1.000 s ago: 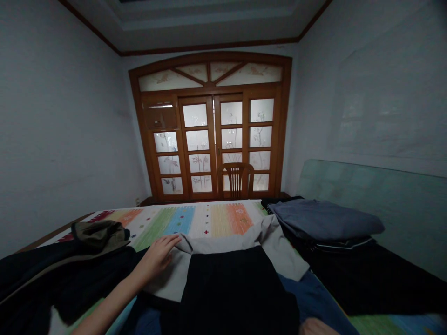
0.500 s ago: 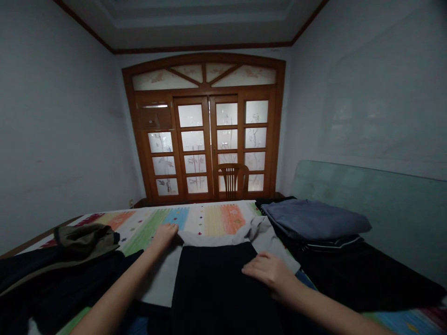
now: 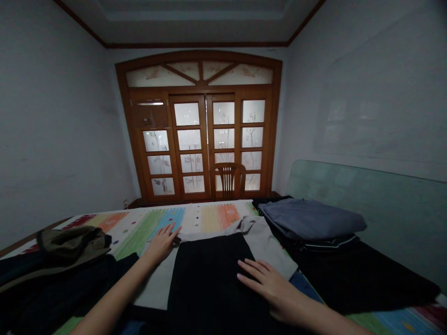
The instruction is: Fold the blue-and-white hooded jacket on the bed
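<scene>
A black and grey garment [image 3: 209,274] lies spread on the bed's striped, many-coloured sheet [image 3: 146,223]. My left hand [image 3: 161,243] rests flat on the garment's far left grey corner, fingers stretched out. Flat on the black middle panel near its right edge lies my right hand [image 3: 270,284], fingers spread. Neither hand holds anything.
A heap of dark clothes with an olive piece [image 3: 70,242] lies at the left. Folded grey-blue clothing [image 3: 310,218] is stacked at the right beside a pale green headboard [image 3: 377,204]. A wooden chair [image 3: 227,180] stands before the glazed wooden doors [image 3: 199,139].
My right hand came in from the bottom edge and now lies flat on the black panel. My left hand has stayed at the far left corner, fingers now spread. The grey top edge looks smoother.
</scene>
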A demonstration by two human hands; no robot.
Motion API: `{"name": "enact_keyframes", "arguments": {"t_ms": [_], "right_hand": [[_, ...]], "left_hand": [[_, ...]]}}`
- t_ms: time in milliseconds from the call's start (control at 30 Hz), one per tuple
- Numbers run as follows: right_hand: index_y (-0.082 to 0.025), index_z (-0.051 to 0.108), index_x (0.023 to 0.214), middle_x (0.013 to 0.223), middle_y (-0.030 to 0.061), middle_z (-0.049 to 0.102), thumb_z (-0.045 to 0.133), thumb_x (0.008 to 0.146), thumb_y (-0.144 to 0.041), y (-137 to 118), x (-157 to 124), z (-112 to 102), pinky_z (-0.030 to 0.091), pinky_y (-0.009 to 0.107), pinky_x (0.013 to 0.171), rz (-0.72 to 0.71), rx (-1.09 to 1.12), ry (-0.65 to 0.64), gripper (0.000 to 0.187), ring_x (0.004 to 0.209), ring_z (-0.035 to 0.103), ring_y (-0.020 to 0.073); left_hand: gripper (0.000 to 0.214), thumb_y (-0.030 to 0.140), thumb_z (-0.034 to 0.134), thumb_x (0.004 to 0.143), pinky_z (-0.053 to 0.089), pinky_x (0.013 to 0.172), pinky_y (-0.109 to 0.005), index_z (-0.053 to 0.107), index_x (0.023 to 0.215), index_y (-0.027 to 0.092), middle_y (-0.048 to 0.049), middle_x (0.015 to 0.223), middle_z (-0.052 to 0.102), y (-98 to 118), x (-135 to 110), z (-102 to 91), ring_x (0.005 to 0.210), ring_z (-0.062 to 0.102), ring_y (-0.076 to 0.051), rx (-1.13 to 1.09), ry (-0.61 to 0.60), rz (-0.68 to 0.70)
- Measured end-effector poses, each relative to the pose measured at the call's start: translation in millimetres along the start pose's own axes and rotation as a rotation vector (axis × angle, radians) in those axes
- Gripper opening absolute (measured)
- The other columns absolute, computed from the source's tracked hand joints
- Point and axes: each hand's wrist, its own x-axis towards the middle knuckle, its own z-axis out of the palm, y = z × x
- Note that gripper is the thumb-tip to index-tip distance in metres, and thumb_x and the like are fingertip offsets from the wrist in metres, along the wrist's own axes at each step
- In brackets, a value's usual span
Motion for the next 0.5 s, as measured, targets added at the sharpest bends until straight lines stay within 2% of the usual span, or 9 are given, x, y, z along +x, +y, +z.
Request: {"name": "enact_keyframes", "arguments": {"t_ms": [100,200,300,400,500], "right_hand": [[-0.031,0.021,0.131,0.136,0.0066,0.025,0.049,0.072,-0.010,-18,-4,-17,0.035,0.044,0.092,-0.260,-0.056,-0.007,0.068,0.121,0.028,0.0250],[-0.030,0.026,0.129,0.131,0.0070,0.035,0.043,0.082,-0.013,-33,5,-11,0.044,0.035,0.084,-0.397,-0.152,0.088,0.053,0.114,0.041,0.0215],[-0.025,0.036,0.124,0.121,0.0038,0.049,0.038,0.086,-0.017,-44,20,6,0.046,0.029,0.079,-0.369,-0.135,0.228,0.038,0.106,0.049,0.0166],[-0.019,0.040,0.121,0.116,0.0018,0.054,0.033,0.089,-0.019,-54,33,24,0.044,0.022,0.082,-0.306,-0.027,0.355,0.033,0.106,0.049,0.0114],[-0.019,0.039,0.122,0.114,0.0006,0.055,0.033,0.089,-0.020,-62,38,39,0.046,0.019,0.077,-0.339,0.032,0.360,0.033,0.103,0.051,0.0095]], "left_hand": [[0.048,0.012,0.039,0.077,0.032,0.094,-0.039,0.037,0.124,0.023,-0.0090,0.131,0.038,0,-8,-0.8,0.116,0.039,-0.024,-0.076,-0.005,0.162],[0.042,0.019,0.037,0.081,0.032,0.095,-0.039,0.039,0.123,0.020,-0.0100,0.127,0.042,3,-8,3.7,0.114,0.042,-0.023,-0.152,-0.103,0.171],[0.040,0.014,0.032,0.081,0.031,0.096,-0.036,0.043,0.120,0.013,-0.0128,0.126,0.043,7,0,6.9,0.114,0.042,-0.022,-0.251,-0.161,0.116],[0.039,0.008,0.032,0.077,0.032,0.095,-0.034,0.055,0.108,0.013,-0.0111,0.119,0.051,10,10,-0.7,0.110,0.046,-0.021,-0.391,-0.180,0.071],[0.036,0.010,0.033,0.076,0.034,0.093,-0.033,0.059,0.101,0.014,-0.0095,0.113,0.056,13,15,-18.6,0.106,0.049,-0.020,-0.449,-0.176,0.039]]}}
